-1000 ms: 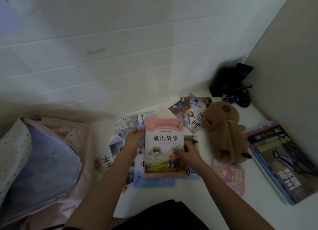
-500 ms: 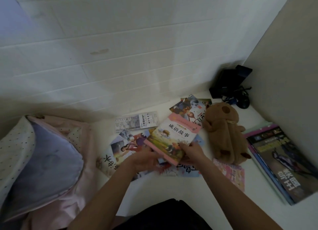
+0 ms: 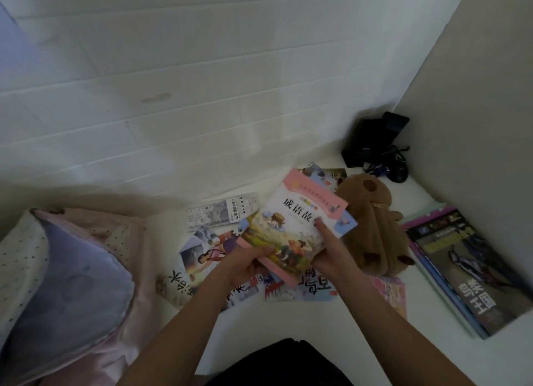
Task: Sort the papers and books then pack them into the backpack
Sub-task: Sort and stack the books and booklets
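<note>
Both hands grip the pink storybook [image 3: 291,227] tilted above the scattered papers [image 3: 207,258]: left hand [image 3: 248,263] fingers curled underneath, right hand [image 3: 328,250] thumb pinching its cover, likely for sorting.

both hands [image 3: 251,266] [image 3: 327,253] hold pink book [image 3: 291,227] tilted above papers [image 3: 207,255]

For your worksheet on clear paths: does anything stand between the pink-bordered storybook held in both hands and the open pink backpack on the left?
Nothing visible does. The pink-bordered storybook, gripped by the left hand and right hand, is above flat scattered booklets; the open pink backpack lies left. The brown plush toy sits right, off the path.
</note>
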Available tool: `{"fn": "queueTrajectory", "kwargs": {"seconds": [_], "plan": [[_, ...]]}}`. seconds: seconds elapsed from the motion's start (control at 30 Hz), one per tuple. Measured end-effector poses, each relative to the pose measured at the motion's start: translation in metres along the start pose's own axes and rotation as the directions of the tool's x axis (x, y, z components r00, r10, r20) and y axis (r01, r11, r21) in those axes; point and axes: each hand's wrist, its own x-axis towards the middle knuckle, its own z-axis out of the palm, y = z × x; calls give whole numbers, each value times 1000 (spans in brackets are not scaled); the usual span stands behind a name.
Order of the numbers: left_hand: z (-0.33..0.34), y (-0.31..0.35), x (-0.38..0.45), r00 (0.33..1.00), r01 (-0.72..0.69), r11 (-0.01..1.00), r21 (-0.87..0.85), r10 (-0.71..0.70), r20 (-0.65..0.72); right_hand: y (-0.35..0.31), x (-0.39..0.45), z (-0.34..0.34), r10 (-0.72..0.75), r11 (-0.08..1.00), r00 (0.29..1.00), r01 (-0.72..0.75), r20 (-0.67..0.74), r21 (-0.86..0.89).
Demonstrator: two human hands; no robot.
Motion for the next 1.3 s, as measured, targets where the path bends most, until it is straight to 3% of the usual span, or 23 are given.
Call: {"fn": "queueTrajectory", "kwargs": {"seconds": [0.07,0.17,0.23,0.3,0.4,0.6,0.8,0.9,0.97,1.03,1.1,1.2,1.3], "plan": [[4,6,-8,992,-31,999,27,27,121,-14,-2,5,-143,990,989,143,43,-15],[-6,26,-14,953,-111,993,41,95,288,-41,-12,6,-308,911,943,331,128,-247],[-12,43,-11,946,-189,948,256,105,308,-58,-18,-1,-353,840,918,396,182,-371],[-2,56,-8,953,-247,858,450,131,273,-64,-21,-6,-319,765,926,378,203,-522],[32,63,-6,946,-320,772,549,227,231,-55,-23,-6,-233,605,948,315,217,-731],[40,37,6,943,-332,740,586,244,227,-31,-25,-20,-237,443,933,352,271,-824],[67,37,5,940,-312,739,598,331,81,-35,-26,-24,-431,498,892,361,136,-788],[106,36,9,929,-332,754,567,364,61,-54,-35,-33,-567,533,824,365,-2,-763],[140,28,17,914,-381,754,535,396,93,-71,-44,-45,-686,451,720,314,-100,-835],[175,15,31,911,-382,765,518,405,74,-92,-55,-63,-791,285,596,161,-137,-945],[213,1,44,929,-332,773,541,367,46,-116,-72,-86,-835,203,516,-31,-190,-979],[264,-31,61,971,-227,787,574,228,71,-154,-99,-127,-826,224,480,-201,-295,-954],[310,-65,73,981,-178,797,578,101,163,-188,-120,-175,-824,124,498,-307,-270,-944]]}}
